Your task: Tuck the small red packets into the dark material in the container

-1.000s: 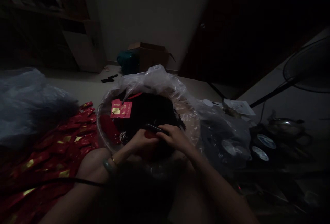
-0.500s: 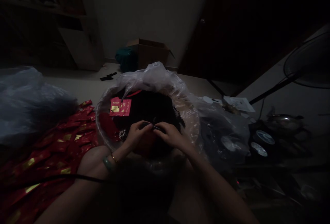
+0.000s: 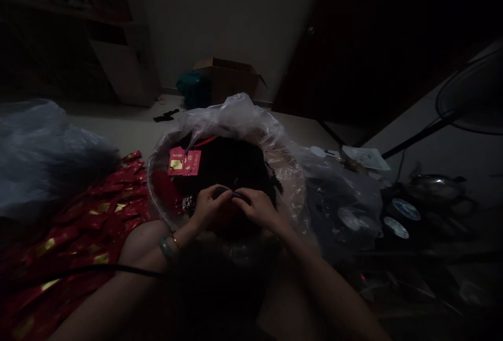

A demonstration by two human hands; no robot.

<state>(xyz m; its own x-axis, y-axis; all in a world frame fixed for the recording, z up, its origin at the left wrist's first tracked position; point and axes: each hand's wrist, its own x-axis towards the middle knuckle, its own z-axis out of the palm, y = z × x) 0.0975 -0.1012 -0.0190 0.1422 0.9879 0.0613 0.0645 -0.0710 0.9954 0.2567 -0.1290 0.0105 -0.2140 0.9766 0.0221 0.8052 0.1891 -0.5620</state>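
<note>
The room around us is dim, with a pale wall, a cardboard box at its foot and a fan off to the right. Below our gaze sits a round basin lined with clear plastic, filled with a black heap; two pinkish-red packets lie at its left side, and a pile of red packets spreads on the floor beyond the rim. Over the near part of the heap, our left hand and right hand meet, fingers curled in, holding a slim dark object between them. It lies at the fingertips, its long axis running roughly crosswise from one hand to the other, the right end perhaps slightly nearer us. Neither hand is clearly closer: each has an end, the thumbs on our side of it. We cannot tell what the object is, nor whether it touches the heap, since the fingers and the gloom cover most of it.
</note>
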